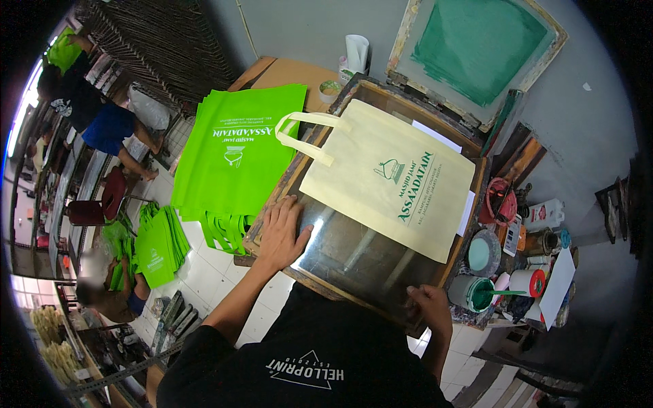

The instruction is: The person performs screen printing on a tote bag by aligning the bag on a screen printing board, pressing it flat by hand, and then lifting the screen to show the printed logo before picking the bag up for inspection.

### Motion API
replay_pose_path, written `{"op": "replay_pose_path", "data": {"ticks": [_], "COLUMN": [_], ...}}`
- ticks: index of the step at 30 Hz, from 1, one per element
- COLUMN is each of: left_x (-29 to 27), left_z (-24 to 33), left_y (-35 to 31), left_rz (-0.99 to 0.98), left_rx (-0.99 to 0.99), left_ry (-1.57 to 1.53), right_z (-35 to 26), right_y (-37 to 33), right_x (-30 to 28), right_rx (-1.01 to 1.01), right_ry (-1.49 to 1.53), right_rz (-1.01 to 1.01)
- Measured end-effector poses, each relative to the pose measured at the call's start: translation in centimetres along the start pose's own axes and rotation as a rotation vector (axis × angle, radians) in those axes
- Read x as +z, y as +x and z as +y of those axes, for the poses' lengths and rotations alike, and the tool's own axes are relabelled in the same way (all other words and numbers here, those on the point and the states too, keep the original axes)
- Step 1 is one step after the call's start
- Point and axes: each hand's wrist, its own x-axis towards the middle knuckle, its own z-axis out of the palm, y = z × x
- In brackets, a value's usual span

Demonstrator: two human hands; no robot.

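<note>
A cream tote bag (pixel 354 163) with green print lies flat on the glass-topped printing table (pixel 326 238), its handle loop hanging over the left edge onto the green bags. My left hand (pixel 281 234) is open, fingers spread on the table's left frame and glass, apart from the bag. At the near right edge of the glass my right hand (pixel 430 304) has its fingers curled in; whether anything is inside them is hidden. Above the far side, a printing screen (pixel 486 47) with green mesh stands tilted up. White sheets (pixel 437 136) show under the bag's far edge.
Left of the table lies a stack of green tote bags (pixel 238 177). At right, a tub of green ink (pixel 471 294) with a stick, a red bucket (pixel 498 201) and several containers crowd a side surface. Two other people (pixel 112 126) handle green bags at far left.
</note>
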Motion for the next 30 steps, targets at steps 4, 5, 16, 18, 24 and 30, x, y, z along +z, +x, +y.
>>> {"op": "replay_pose_path", "data": {"ticks": [4,5,16,18,24,30], "left_x": [0.4,0.4,0.3,0.4,0.5,0.5], "left_z": [-0.2,-0.2,-0.1,-0.2,-0.3,-0.1], "left_y": [0.0,0.0,-0.1,-0.2,0.0,-0.2], "left_rz": [0.005,0.007,-0.006,-0.005,0.018,0.034], "left_rx": [0.012,0.013,0.004,0.012,0.024,0.021], "left_ry": [0.029,0.035,0.018,0.004,0.018,0.016], "right_z": [0.7,0.9,-0.2,0.2,-0.7,-1.3], "right_y": [-0.4,-0.3,-0.1,-0.2,-0.3,-1.0], "right_x": [-0.8,-0.9,-0.2,-0.1,0.8,2.3], "right_rx": [-0.179,-0.233,-0.002,0.047,0.063,-0.021], "right_ry": [0.221,0.246,0.06,0.104,-0.01,0.139], "right_rz": [-0.054,-0.055,0.02,0.036,0.058,0.069]}}
